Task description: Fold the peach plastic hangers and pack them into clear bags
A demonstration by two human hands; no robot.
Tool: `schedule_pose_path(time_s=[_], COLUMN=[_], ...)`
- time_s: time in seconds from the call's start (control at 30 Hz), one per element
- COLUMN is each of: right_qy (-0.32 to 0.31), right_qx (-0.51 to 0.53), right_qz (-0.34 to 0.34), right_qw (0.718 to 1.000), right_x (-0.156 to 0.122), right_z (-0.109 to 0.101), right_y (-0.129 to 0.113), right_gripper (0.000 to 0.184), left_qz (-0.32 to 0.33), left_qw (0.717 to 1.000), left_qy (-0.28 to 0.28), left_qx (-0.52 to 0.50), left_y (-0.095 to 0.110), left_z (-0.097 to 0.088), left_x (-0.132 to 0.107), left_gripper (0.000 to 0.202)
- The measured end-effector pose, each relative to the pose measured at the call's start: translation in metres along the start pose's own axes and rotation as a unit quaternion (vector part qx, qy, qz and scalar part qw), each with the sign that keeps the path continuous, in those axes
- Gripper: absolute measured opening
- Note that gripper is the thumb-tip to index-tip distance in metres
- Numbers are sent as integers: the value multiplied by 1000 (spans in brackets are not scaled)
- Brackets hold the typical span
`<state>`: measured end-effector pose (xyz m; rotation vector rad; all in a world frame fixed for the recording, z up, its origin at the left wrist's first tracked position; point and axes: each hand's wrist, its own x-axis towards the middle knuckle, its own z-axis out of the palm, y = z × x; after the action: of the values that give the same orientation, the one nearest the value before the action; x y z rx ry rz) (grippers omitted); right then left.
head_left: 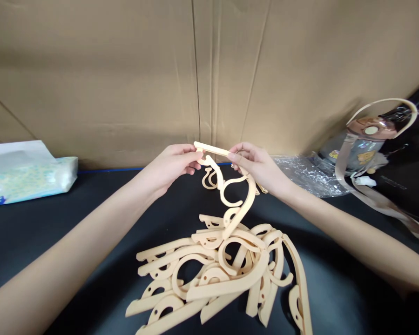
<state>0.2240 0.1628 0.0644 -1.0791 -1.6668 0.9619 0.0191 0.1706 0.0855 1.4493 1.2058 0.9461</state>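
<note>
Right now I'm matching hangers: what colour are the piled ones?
The piled hangers are pale cream-beige, seen best in the head view.

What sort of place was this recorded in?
Probably a makeshift tabletop workspace: a black surface, a brown cardboard-like backdrop behind it, and a pile of cream hangers in front.

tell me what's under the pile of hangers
The black table shows around the hangers and through some gaps. Upper ones overlap others, partly hiding them. Whatever lies directly beneath the lowest is covered and can't be seen.
</note>
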Motion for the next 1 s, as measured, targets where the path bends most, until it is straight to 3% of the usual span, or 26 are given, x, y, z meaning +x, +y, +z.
schedule_pose_path(time_s=[0.1,0.23,0.4,0.47,0.7,0.83,1.0], right_qy=[3,-34,-88,-95,-129,-93,-48], right_qx=[-156,-420,-573,-590,-488,-466,-343], right_qz=[-57,-115,-182,-182,-119,-89,8], right_qw=[986,899,794,781,855,875,938], right_x=[2,-2,-9,-8,-6,-6,10], right_z=[-10,-12,-5,-4,-1,6,-10], right_y=[-1,-6,-6,-5,-9,-8,-1], right_gripper=[16,25,27,24,24,25,21], left_qz=[1,-4,11,28,60,71,97], left_qw=[1000,998,990,986,958,948,937], left_qy=[-6,-47,-99,-92,-8,1,11], left_qx=[7,36,99,139,280,309,336], left_y=[2,3,-1,-3,-1,-2,-2], left_z=[3,13,24,26,30,31,33], left_x=[-3,-10,-16,-18,-20,-19,-25], left_gripper=[17,22,23,24,33,31,25])
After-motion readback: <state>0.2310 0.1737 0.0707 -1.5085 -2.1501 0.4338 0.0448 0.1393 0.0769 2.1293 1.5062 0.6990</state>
